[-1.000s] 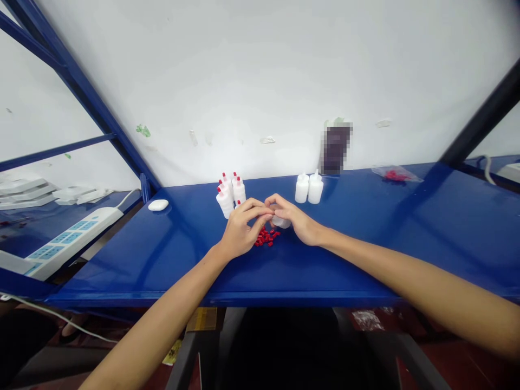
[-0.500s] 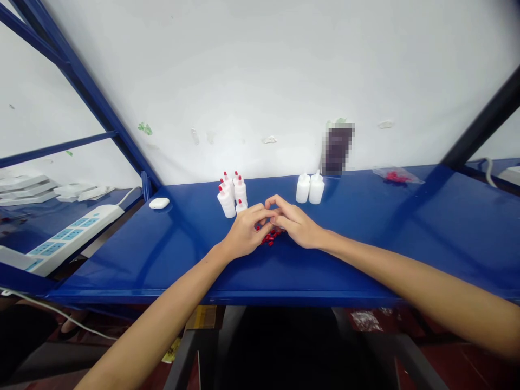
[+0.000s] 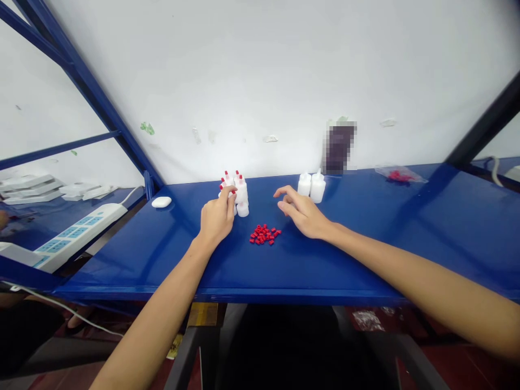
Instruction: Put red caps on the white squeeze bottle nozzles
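Note:
My left hand (image 3: 216,216) is at the front left of a cluster of white squeeze bottles (image 3: 241,190) with red-tipped nozzles. Its thumb and index finger pinch a bottle near its red cap (image 3: 233,193); the fingers cover most of that bottle. My right hand (image 3: 303,213) hovers over the table with fingers curved and apart, holding nothing. Just behind it stand two white bottles (image 3: 317,190) with bare white nozzles. Between my hands a small pile of loose red caps (image 3: 264,234) lies on the blue table (image 3: 260,273).
At the back right lies a clear bag (image 3: 400,176) with red pieces in it. A white rounded object (image 3: 161,202) sits at the left, near a power strip (image 3: 75,235). A blurred dark panel (image 3: 339,147) is by the wall. Blue frame posts flank the table.
My hands have come apart from above the red caps. The left moved left to the capped bottles; the right drew back to the right and opened. The pile is now uncovered.

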Tool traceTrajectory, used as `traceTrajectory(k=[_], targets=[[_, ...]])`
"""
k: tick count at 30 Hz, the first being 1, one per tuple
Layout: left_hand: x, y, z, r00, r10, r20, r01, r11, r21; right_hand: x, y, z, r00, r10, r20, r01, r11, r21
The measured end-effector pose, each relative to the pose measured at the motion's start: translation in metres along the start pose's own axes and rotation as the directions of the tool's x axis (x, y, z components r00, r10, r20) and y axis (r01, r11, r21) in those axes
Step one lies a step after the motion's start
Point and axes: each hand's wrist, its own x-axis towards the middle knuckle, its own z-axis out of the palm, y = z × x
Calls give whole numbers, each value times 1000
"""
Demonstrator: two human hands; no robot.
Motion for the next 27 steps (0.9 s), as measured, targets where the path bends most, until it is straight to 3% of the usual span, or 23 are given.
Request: traceTrajectory(k=[11,14,17,19,22,24,27], targets=[[2,2,8,995,-7,99,-15,977,214,1,-1,5,995,-96,-6,96,994,-49],[1,1,8,998,24,61,-35,983,181,0,-4,-2,973,-188,-133,182,982,-59],[-3,3,8,995,97,-20,-96,994,45,6,0,-21,899,-272,-343,267,962,-62],[-6,6,7,980,188,-67,-193,979,-70,13,10,-39,821,-247,-515,243,967,-77],[-10,11,7,930,363,-65,-369,909,-193,26,31,-64,754,-168,-634,187,982,-38],[-12,14,6,897,439,-49,-437,867,-240,32,45,-74,738,-129,-662,168,986,-6],[-12,18,5,881,471,-44,-464,844,-268,34,58,-78,774,-80,-629,143,988,51]])
